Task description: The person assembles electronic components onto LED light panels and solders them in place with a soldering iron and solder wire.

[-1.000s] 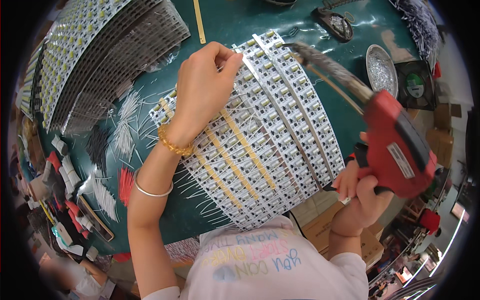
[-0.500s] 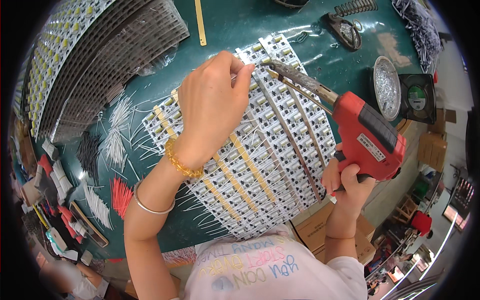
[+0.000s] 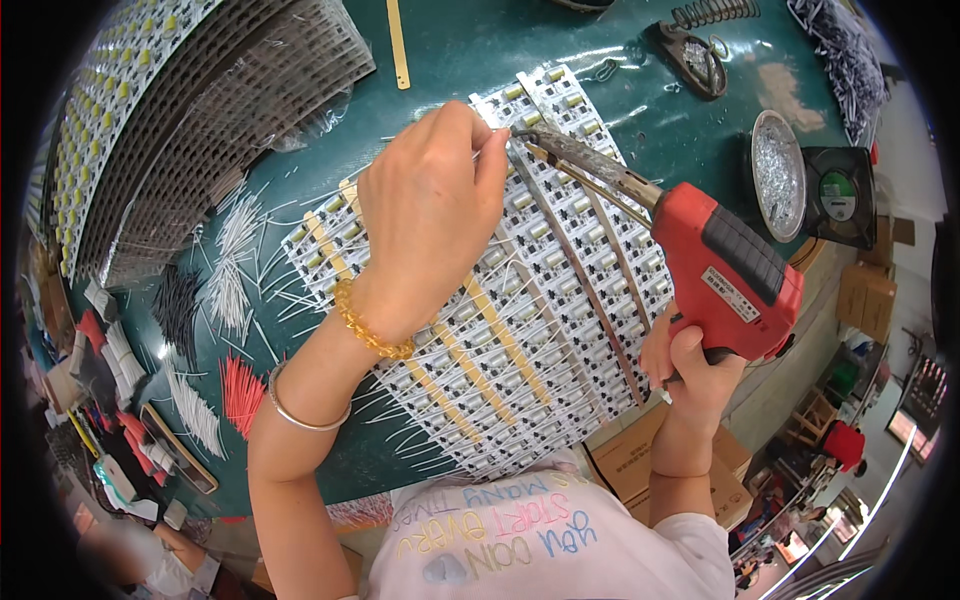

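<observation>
My right hand (image 3: 697, 378) grips the handle of a red and black soldering gun (image 3: 728, 272). Its long metal barrel points to the upper left, and a thin feed tube runs alongside. The tip almost meets the fingertips of my left hand (image 3: 432, 200), pinched over the upper edge of a panel of circuit boards (image 3: 560, 300). What those fingers hold is too small to make out. Rows of small dark and pale yellow components cover the panel. Thin white wires stick out from its left part, and yellow strips lie across it. My left forearm hides some of the panel.
Left of the panel lie bundles of white wires (image 3: 236, 262), black wires (image 3: 178, 310) and red wires (image 3: 243, 393). Stacked boards (image 3: 230, 110) rise at the upper left. A soldering iron stand (image 3: 690, 62), a metal dish (image 3: 777, 178) and a small black fan (image 3: 840, 197) stand at the right.
The soldering gun has shifted slightly left, its tip drawing closer to my left fingertips. My left hand has barely moved, still pinched.
</observation>
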Tool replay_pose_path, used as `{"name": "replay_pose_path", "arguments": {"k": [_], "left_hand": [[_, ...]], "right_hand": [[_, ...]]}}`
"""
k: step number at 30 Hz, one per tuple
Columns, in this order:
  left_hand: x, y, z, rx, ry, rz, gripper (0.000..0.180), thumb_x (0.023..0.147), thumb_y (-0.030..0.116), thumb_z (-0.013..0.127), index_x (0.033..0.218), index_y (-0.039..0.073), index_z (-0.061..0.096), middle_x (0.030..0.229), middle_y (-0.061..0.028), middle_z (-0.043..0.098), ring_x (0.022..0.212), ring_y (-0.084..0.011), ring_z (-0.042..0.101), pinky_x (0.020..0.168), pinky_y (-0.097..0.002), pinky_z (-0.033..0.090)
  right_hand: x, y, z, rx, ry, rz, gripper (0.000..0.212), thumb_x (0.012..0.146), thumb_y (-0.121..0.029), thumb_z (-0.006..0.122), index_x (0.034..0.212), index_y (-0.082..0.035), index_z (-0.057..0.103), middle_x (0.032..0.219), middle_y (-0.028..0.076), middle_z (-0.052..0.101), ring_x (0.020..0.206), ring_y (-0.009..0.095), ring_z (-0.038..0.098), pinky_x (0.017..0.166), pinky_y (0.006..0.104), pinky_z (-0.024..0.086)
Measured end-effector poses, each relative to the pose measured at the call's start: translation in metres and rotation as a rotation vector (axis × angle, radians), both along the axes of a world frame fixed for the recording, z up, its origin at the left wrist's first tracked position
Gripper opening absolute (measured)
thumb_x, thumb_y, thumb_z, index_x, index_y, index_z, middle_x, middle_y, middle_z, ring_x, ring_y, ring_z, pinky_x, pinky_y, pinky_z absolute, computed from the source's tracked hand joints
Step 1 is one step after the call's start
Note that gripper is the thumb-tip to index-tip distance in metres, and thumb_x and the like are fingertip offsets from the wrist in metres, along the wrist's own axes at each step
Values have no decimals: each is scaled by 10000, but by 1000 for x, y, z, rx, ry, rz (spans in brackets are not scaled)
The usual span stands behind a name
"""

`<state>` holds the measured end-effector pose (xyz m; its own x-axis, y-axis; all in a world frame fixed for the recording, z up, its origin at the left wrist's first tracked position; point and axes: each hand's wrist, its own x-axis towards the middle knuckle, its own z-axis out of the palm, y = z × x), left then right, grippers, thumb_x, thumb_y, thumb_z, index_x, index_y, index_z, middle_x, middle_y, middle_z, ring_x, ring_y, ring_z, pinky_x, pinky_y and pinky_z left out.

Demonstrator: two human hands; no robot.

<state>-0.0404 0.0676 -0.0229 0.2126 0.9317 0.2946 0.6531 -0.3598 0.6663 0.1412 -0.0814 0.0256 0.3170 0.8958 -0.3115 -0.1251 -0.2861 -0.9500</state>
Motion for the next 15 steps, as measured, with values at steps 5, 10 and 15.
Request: {"name": "replay_pose_path", "arguments": {"k": [5, 10, 15], "left_hand": [[0, -1, -1, 37, 17, -2, 165, 783, 123, 628, 699, 48, 508, 630, -76, 552, 574, -247, 546, 489, -361, 404], [0, -1, -1, 50, 11, -10, 167, 784, 124, 628, 699, 47, 507, 631, -76, 551, 574, -246, 545, 488, -357, 404], [-3, 0, 1, 86, 23, -9, 162, 783, 121, 634, 708, 45, 512, 614, -80, 563, 555, -248, 552, 484, -351, 407]], "right_hand": [[0, -2, -2, 24, -38, 2, 415, 806, -125, 655, 1126, 46, 452, 619, 58, 532, 461, 114, 480, 417, 238, 384], [-1, -2, 2, 79, 6, -16, 446, 815, -158, 654, 1132, 65, 433, 595, 60, 520, 448, 113, 472, 406, 242, 377], [-9, 1, 2, 87, -161, -53, 562, 856, -365, 585, 1141, 98, 443, 465, 14, 434, 347, 85, 379, 377, 223, 323]]}}
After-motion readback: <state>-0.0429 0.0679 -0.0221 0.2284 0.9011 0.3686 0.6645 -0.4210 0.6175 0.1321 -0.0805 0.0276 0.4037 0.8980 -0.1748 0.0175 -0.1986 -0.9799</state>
